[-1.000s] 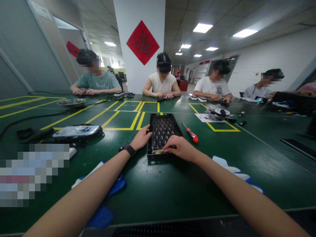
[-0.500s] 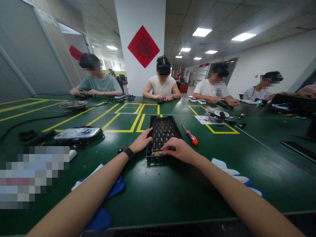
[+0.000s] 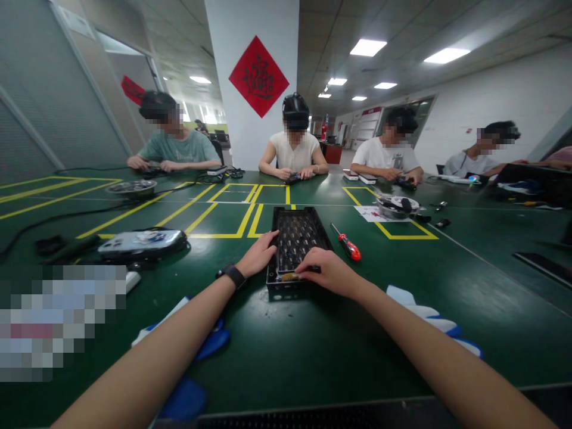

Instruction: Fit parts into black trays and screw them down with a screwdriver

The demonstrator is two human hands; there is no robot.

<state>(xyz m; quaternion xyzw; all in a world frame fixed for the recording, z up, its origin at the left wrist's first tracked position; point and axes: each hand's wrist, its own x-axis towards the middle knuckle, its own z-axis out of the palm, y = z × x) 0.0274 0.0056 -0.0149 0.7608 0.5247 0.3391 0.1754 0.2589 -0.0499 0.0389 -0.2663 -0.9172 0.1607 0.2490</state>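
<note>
A black rectangular case [image 3: 298,238], with rows of small shiny pieces inside, lies lengthwise in front of me. My left hand [image 3: 259,255] holds its left rim, thumb toward the inside and fingers along the edge. At the near end, my right hand [image 3: 328,273] pinches a slim dark tool [image 3: 316,269]; its black end shows beyond the fingers and its kind is unclear. A yellowish piece [image 3: 290,277] lies by the right fingertips, inside the near edge. To the right of the case rests a red and black screwdriver [image 3: 350,246].
White and blue gloves [image 3: 431,314] lie at the right, others [image 3: 210,345] under my left forearm. A phone [image 3: 140,243] is on the left. A metal bowl [image 3: 397,207] holds dark parts. Several people sit across the green table [image 3: 286,357], which has yellow tape lines.
The view shifts slightly. My right fingers make small movements at the case's near end, and more of the yellowish piece shows. My left hand stays on the rim.
</note>
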